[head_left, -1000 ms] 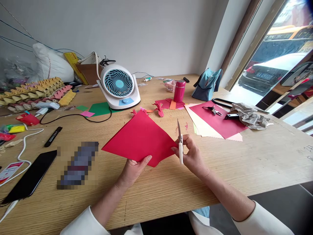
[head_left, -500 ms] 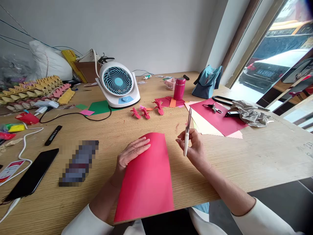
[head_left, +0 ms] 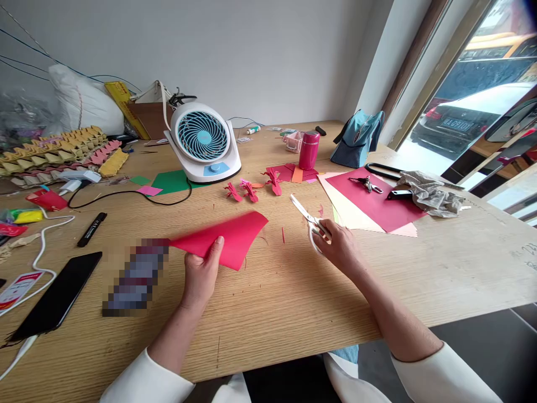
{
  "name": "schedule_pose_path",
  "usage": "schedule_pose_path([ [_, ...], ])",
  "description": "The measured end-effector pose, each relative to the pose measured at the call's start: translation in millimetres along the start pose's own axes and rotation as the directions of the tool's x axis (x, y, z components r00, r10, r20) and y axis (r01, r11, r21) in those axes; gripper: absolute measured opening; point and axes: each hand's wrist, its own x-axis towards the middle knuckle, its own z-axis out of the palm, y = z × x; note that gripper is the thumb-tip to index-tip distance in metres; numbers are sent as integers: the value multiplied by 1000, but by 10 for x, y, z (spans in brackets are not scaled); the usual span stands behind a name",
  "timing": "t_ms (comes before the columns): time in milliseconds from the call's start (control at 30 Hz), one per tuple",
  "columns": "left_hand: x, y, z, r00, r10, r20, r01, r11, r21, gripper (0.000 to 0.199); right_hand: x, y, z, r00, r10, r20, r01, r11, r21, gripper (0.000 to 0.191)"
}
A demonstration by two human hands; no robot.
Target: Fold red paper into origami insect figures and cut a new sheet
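Observation:
A red sheet of paper [head_left: 237, 238] is raised off the table, tilted and slightly blurred at its far left edge. My left hand [head_left: 202, 274] pinches it, the thumb on top and the other fingers hidden beneath. White-handled scissors [head_left: 309, 217] are in my right hand [head_left: 338, 243], blades partly apart and pointing up and left, touching no paper. Several small red paper cutouts [head_left: 250, 192] lie beyond the sheet. Small red scraps [head_left: 283, 235] are scattered between my hands.
A white fan [head_left: 203, 140] stands at the back, its black cable running left. The pink bottle [head_left: 309, 151] and blue bag [head_left: 356, 139] are behind. Stacked sheets [head_left: 377, 210] with keys lie right. A black phone [head_left: 56, 294], marker [head_left: 92, 229] and white cable are left.
My left hand has gone from lying flat on the red sheet to gripping it, lifting and turning it up and left. My right hand has tilted the scissors leftward, and their blades have opened.

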Motion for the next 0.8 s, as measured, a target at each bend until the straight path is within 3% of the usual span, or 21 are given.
schedule_pose_path([
  [67, 84, -74, -12, 982, 78, -174, -73, 997, 38, 35, 22, 65, -23, 1000, 1, 7, 1, 971, -237, 15],
  [133, 138, -104, -27, 965, 76, -250, -72, 997, 26, 34, 37, 109, -58, 999, 39, 16, -30, 919, -392, 20],
  [333, 188, 0, -81, 950, 120, -289, -137, 990, -38, 37, 60, 267, -189, 979, 206, 11, -162, 803, -573, 30],
  [467, 213, 88, -124, 919, 180, -352, -216, 974, -65, 40, 77, 355, -241, 969, 246, 6, -190, 763, -617, 34],
  [533, 221, 116, -143, 906, 193, -376, -239, 968, -79, 41, 66, 280, -208, 977, 209, -29, -182, 764, -620, 34],
  [600, 221, 138, -155, 899, 193, -393, -249, 964, -94, 42, -11, 76, -100, 994, 92, -67, -113, 839, -532, 37],
  [667, 211, 159, -161, 902, 185, -391, -246, 963, -110, 43, -182, -233, 78, 987, -155, 27, 155, 925, -346, 47],
  [700, 203, 169, -162, 907, 178, -382, -240, 963, -120, 43, -293, -403, 181, 950, -284, 126, 308, 915, -260, 51],
  [733, 193, 179, -160, 913, 170, -372, -233, 964, -129, 42, -403, -563, 283, 876, -419, 240, 463, 869, -176, 53],
  [800, 174, 194, -155, 924, 151, -351, -215, 965, -150, 40, -551, -799, 455, 629, -636, 447, 694, 719, 45, 60],
])
